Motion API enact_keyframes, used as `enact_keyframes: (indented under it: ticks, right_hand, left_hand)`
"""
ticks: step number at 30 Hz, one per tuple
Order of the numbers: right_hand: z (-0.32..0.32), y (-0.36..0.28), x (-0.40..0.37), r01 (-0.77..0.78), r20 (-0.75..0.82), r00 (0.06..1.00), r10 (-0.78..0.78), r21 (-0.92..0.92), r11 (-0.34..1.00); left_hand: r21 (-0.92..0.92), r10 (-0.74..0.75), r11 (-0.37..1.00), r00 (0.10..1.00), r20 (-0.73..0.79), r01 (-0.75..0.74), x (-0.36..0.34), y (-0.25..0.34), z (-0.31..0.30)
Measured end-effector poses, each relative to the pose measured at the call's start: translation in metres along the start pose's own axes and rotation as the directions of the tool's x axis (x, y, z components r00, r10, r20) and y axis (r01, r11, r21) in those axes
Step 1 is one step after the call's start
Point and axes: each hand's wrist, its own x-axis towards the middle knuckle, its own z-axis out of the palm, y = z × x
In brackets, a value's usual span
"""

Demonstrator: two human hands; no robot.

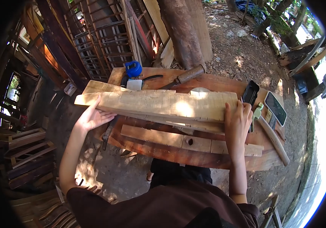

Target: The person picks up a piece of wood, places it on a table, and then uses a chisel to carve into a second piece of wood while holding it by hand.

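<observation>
A pale, rough-edged wooden board (144, 102) spans the middle of the head view, with pencil-like lines across its face. Its left end rests in my left hand (94, 116), thumb over the top edge and fingers underneath. My right hand (238, 116) grips the other end, fingers curled over the far edge. More light wood shows behind and beneath this board. Closer to my body, a narrow wooden strip (155, 135) with a dark round hole lies on the reddish wooden work slab (140, 151). Just right of my right hand is a hammer (271, 136) with a greenish head.
A blue tape measure (133, 68) and a wooden-handled tool (188, 75) lie at the slab's far side. A black case (250, 92) and a phone (275, 108) sit at the right. A tree trunk (182, 32) rises behind; wooden frames (30, 148) are stacked left.
</observation>
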Motion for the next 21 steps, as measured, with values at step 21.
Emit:
enact_keyframes:
  ticks: [21]
  right_hand:
    - [-0.001,-0.001,-0.003,0.022,-0.027,0.999,-0.022,0.020,1.000]
  left_hand:
    - [0.810,0.631,0.516,0.763,-0.140,-0.278,-0.012,-0.041,0.004]
